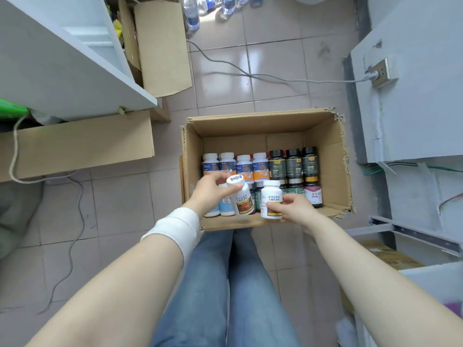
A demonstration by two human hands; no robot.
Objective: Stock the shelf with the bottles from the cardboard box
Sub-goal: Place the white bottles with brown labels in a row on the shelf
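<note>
An open cardboard box [323, 146] stands on the tiled floor in front of my knees. Inside it lie several bottles: white ones with blue and orange labels [244, 167] on the left, dark ones [293, 164] on the right. My left hand [213, 189] grips a white bottle with a red-brown label [241, 199] near its cap, tilted, above the box's near side. My right hand [293, 209] holds a second white bottle of the same kind [271, 199] upright beside the first. A white shelf [62, 68] rises at the upper left.
Cardboard boxes [80, 144] sit under and behind the shelf on the left. A grey cable [275, 80] runs across the floor to a wall socket [380, 72] on the right. Water bottles [193, 13] stand at the far end. A white unit [413, 96] flanks the right.
</note>
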